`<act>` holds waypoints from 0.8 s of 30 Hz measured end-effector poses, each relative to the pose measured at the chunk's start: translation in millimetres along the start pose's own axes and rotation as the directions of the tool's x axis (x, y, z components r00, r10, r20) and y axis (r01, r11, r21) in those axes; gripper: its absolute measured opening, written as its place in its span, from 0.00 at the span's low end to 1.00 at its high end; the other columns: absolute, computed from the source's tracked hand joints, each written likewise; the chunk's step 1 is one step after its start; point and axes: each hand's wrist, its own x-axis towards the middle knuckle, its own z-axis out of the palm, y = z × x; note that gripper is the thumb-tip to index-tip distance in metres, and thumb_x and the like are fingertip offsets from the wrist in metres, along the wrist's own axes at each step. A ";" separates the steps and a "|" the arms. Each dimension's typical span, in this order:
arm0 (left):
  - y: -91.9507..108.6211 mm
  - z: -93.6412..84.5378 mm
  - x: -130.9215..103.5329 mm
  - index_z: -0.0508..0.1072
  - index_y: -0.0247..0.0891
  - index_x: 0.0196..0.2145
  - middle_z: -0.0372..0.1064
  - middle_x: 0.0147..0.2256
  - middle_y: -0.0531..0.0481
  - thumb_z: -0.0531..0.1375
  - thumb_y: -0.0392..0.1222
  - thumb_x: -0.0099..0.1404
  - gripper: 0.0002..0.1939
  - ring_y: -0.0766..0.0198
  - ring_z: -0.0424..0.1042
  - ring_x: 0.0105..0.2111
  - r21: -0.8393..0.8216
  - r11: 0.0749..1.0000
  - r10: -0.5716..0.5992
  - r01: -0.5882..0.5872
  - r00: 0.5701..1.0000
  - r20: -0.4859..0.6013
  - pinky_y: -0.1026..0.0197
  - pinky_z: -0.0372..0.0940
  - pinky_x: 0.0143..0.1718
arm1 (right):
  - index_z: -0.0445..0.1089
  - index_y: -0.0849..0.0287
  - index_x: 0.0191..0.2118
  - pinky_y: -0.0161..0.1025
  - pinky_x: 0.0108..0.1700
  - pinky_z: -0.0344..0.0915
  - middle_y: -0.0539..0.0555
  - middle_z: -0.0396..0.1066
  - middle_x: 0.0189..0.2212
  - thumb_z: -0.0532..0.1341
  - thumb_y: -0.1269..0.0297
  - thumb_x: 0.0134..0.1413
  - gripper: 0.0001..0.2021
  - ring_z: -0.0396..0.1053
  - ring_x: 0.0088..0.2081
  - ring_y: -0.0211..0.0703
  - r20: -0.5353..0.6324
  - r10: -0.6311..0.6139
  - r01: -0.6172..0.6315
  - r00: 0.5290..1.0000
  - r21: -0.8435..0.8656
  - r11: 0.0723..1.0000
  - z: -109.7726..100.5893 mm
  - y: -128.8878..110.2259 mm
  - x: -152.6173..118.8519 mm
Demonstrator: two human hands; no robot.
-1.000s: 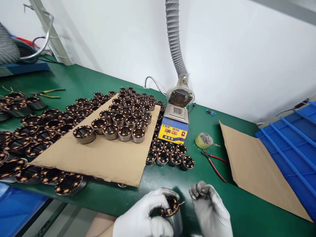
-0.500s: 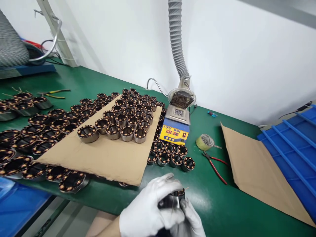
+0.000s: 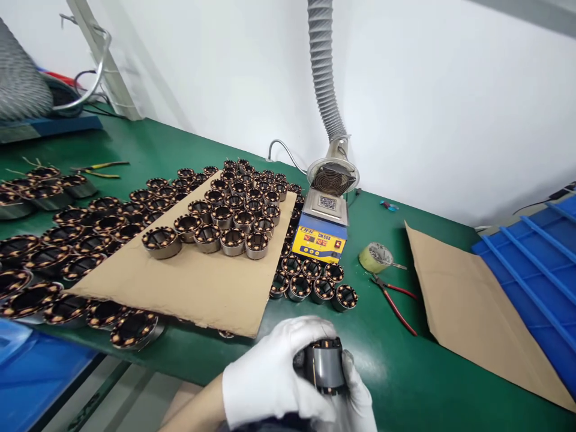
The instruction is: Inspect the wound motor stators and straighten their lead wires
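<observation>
Both my gloved hands close on one wound motor stator (image 3: 324, 367), held low in front of me just above the near edge of the green bench (image 3: 387, 366). My left hand (image 3: 270, 378) wraps its fingers (image 3: 310, 331) over the top and left flank; my right hand (image 3: 355, 403) cups it from beneath and to the right, thumb against the steel wall. Its long axis lies tipped over, copper windings facing away to the upper left, grey casing toward me. Neither hand is nearer; both are clamped on it.

Beyond my fingertips, four loose stators (image 3: 315, 287) stand in a short row. Past them sits the yellow-fronted solder pot (image 3: 320, 231), its panel reading something like "CM 558", with red digits I cannot make out. Right of my fingers lie red-handled cutters (image 3: 393, 300) and a tape roll (image 3: 375, 257).
</observation>
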 end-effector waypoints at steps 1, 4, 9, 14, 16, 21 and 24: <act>3.2 2.1 3.7 0.71 0.39 0.49 0.62 0.52 0.45 0.73 0.37 0.36 0.38 0.53 0.57 0.55 0.002 1.000 0.004 -0.004 0.999 -0.035 0.58 0.50 0.57 | 0.75 0.56 0.36 0.33 0.31 0.64 0.56 0.71 0.40 0.65 0.50 0.44 0.17 0.68 0.34 0.40 0.010 -0.011 0.011 1.000 -0.014 1.000 0.0 2.3 1.2; 13.4 5.1 14.2 0.77 0.36 0.34 0.70 0.39 0.47 0.65 0.43 0.52 0.12 0.57 0.66 0.45 -0.257 0.959 -0.171 0.120 0.967 -0.188 0.63 0.60 0.47 | 0.74 0.60 0.36 0.29 0.25 0.60 0.57 0.70 0.31 0.64 0.50 0.46 0.18 0.68 0.29 0.38 0.128 -0.005 0.018 0.992 -0.096 0.995 -0.2 7.5 3.5; 13.0 -4.1 14.1 0.74 0.31 0.31 0.71 0.33 0.44 0.58 0.51 0.62 0.18 0.60 0.69 0.35 -0.558 0.825 -0.348 0.089 0.858 -0.377 0.63 0.63 0.39 | 0.73 0.59 0.41 0.28 0.21 0.54 0.59 0.69 0.36 0.63 0.48 0.45 0.21 0.67 0.25 0.38 0.241 -0.017 0.044 0.970 -0.105 0.994 1.5 4.3 -1.1; 18.2 2.4 10.3 0.76 0.37 0.40 0.67 0.46 0.46 0.65 0.39 0.52 0.15 0.57 0.68 0.42 -0.272 0.955 -0.163 0.121 0.977 -0.136 0.60 0.61 0.48 | 0.74 0.58 0.34 0.32 0.25 0.60 0.56 0.72 0.33 0.67 0.52 0.42 0.16 0.68 0.27 0.39 -0.020 -0.042 0.041 0.999 -0.040 0.998 4.3 7.5 -0.1; 21.8 11.3 10.1 0.77 0.37 0.36 0.69 0.43 0.48 0.61 0.34 0.56 0.09 0.59 0.67 0.43 -0.230 0.973 -0.047 -0.007 0.973 -0.227 0.63 0.60 0.49 | 0.74 0.56 0.33 0.34 0.25 0.60 0.53 0.71 0.29 0.68 0.52 0.40 0.15 0.67 0.26 0.39 -0.060 -0.090 0.089 0.994 -0.004 0.996 7.0 13.1 2.7; 23.5 19.4 10.7 0.76 0.36 0.31 0.71 0.33 0.50 0.56 0.30 0.61 0.09 0.67 0.70 0.33 -0.486 0.866 -0.132 -0.121 0.881 -0.454 0.71 0.64 0.36 | 0.74 0.53 0.34 0.32 0.24 0.59 0.53 0.70 0.28 0.68 0.53 0.39 0.14 0.66 0.26 0.38 0.031 -0.113 0.114 0.993 -0.022 0.993 15.0 19.9 3.4; 20.4 7.6 13.2 0.74 0.36 0.32 0.71 0.29 0.50 0.61 0.41 0.61 0.05 0.66 0.71 0.31 -0.692 0.660 -0.276 -0.291 0.764 -0.584 0.69 0.66 0.36 | 0.75 0.56 0.35 0.28 0.21 0.54 0.57 0.69 0.32 0.67 0.49 0.40 0.18 0.65 0.26 0.37 0.155 -0.028 0.028 0.987 0.002 1.000 16.8 15.3 -0.1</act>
